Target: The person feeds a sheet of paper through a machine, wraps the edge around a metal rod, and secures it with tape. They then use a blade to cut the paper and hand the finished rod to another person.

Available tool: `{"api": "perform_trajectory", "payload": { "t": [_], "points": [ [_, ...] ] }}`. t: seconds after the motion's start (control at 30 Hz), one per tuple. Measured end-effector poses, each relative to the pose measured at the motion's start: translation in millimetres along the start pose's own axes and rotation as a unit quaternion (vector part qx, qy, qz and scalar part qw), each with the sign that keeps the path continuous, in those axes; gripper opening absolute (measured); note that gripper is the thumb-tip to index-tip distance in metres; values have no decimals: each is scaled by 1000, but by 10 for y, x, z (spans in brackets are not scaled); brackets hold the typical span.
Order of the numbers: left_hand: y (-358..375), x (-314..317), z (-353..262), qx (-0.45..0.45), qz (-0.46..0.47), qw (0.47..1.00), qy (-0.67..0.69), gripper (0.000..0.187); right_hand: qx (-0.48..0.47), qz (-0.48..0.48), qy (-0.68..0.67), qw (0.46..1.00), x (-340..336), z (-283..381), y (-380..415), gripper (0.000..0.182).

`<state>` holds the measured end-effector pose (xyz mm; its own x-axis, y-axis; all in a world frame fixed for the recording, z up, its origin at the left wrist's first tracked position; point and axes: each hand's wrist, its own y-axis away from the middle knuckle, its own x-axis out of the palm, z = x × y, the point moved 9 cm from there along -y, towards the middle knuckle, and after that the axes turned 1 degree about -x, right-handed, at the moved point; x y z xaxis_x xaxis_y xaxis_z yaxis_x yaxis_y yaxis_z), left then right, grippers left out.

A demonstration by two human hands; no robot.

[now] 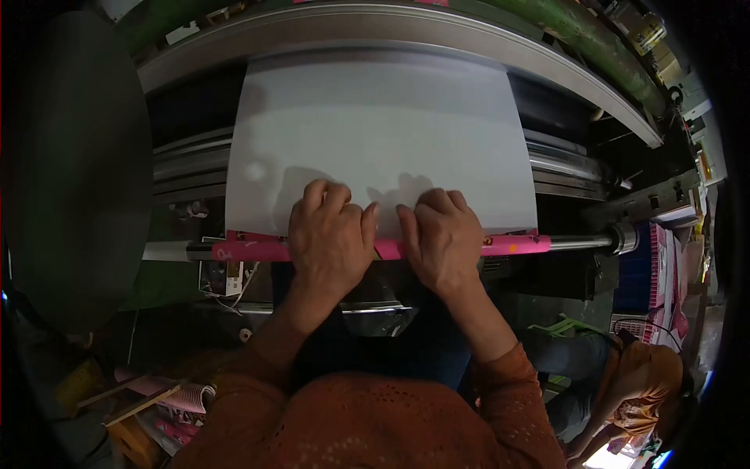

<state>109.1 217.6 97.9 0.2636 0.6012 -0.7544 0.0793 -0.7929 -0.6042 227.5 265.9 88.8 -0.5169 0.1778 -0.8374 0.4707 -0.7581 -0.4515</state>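
A wide white sheet comes down from the machine towards me, and its near edge meets a pink printed roll on a metal shaft. My left hand is closed over the sheet's near edge at the roll, left of the middle. To its right, my right hand is closed in the same way, with its thumb towards the left one. The fingertips of both hands are curled and partly hidden, and both palms lie over the pink roll.
A metal crossbar spans the machine behind the sheet. Steel rollers show at the sides. A large dark disc-shaped part stands at left. Another person bends at lower right, near pink and white stacked items.
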Motion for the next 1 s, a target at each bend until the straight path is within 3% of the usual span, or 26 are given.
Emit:
{"api": "perform_trajectory", "payload": {
  "t": [0.07,0.1,0.17,0.2,0.3,0.33,0.4,0.47,0.53,0.57,0.63,0.67,0.8,0.83,0.9,1.0],
  "points": [
    [-88,173,94,-47,107,991,59,25,-7,-19,-6,1000,-39,19,-77,17],
    [-147,122,122,-63,110,984,126,27,-6,-39,2,999,-79,9,-131,18],
    [-59,-282,313,-70,-139,969,193,18,-1,-66,11,998,-55,-35,-255,20],
    [-8,-307,216,-60,-139,969,197,18,-8,-77,26,997,23,-83,-335,22],
    [323,-159,-399,44,25,998,25,38,-28,-100,54,993,38,-173,-637,29],
    [352,104,-308,22,101,994,22,47,-50,-106,63,991,-16,-145,-680,32],
    [143,134,-147,16,60,997,-56,46,-59,-127,76,987,-184,-121,-528,35],
    [-60,173,-48,-5,74,997,-8,43,-54,-159,48,985,-390,-11,-29,39],
    [-223,-83,-47,23,-52,998,9,40,-14,-77,54,995,-282,39,464,47],
    [-139,-196,-65,41,-84,996,14,43,-15,-83,56,995,-295,-15,419,47],
    [264,-154,-377,83,-37,996,10,49,7,-72,99,993,-266,-141,299,54],
    [473,104,-521,83,77,993,25,53,2,-81,83,993,-243,-169,187,52],
    [101,323,-409,50,98,993,-41,53,-12,-147,82,986,-387,-298,-254,42],
    [21,284,-387,52,94,993,-41,53,-13,-151,85,985,-443,-279,-192,42],
    [-169,-30,-367,82,-35,996,-11,48,-23,-156,62,986,-545,-206,23,43],
    [323,-309,-445,153,-105,979,81,36,4,-86,51,995,-313,-157,581,42]
  ]
}}
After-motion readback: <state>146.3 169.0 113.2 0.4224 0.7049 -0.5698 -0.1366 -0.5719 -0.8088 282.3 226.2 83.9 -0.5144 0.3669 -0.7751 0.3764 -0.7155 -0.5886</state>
